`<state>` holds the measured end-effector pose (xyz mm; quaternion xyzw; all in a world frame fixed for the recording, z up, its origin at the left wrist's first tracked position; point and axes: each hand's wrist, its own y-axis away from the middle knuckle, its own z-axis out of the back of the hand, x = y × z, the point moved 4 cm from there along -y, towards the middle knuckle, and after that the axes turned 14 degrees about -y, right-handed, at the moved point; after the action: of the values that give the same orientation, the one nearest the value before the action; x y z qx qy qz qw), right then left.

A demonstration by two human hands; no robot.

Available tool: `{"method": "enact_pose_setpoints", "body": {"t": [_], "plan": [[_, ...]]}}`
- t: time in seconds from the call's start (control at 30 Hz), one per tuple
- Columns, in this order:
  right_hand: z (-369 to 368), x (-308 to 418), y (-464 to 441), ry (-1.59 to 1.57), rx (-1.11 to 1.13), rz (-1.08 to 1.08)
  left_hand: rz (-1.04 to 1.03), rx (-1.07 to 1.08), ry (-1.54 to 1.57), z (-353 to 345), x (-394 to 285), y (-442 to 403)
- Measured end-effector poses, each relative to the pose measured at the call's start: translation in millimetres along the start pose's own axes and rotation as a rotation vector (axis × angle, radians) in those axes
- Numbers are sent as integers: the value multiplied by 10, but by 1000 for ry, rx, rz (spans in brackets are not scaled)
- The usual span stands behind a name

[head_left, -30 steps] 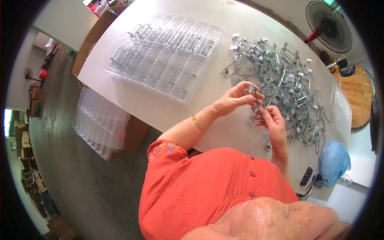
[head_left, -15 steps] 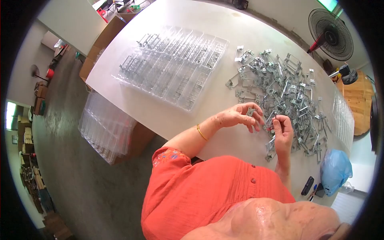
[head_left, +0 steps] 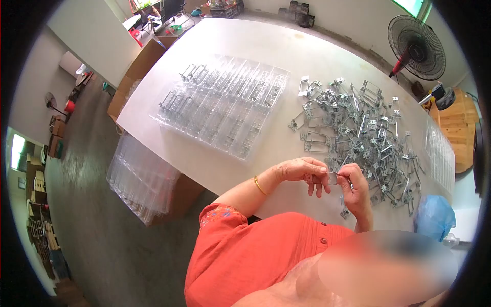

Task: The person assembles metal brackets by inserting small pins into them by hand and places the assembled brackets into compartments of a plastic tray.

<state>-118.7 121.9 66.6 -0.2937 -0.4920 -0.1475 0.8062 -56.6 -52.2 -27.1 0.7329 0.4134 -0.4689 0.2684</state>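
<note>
The left hand (head_left: 307,171) and the right hand (head_left: 355,188) meet fingertip to fingertip, each pinching a small, thin grey metal piece (head_left: 332,177) between them, just beside the near edge of the pile of silvery metal brackets (head_left: 365,128). The left hand's lower fingers hang loosely curled; the right hand's are folded in behind its pinch. Its exact shape is too small to tell.

For work this fine, a light pinch from both sides seems best: one hand as the steady anchor, the other making small turns, so the slim metal is guided rather than bent. Resting the wrists on the smooth white surface (head_left: 271,176) would probably calm any tremor (slippery plated steel, if that is what it is, forgives little).

The brackets look hard and shiny, with narrow bars and flat, holed end plates, tangled at every angle, so lifting one free likely calls for a gentle wiggle. Farther off to the left, the clear, ribbed plastic trays (head_left: 220,105) gleam with long, rounded compartments; dark metal frames stand up at their far-left side.
</note>
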Motion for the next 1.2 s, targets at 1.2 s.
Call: {"method": "enact_pose_setpoints", "body": {"t": [1.2], "plan": [[-8, -98, 51, -136, -310, -353, -136, -255, 58, 203, 1, -63]]}}
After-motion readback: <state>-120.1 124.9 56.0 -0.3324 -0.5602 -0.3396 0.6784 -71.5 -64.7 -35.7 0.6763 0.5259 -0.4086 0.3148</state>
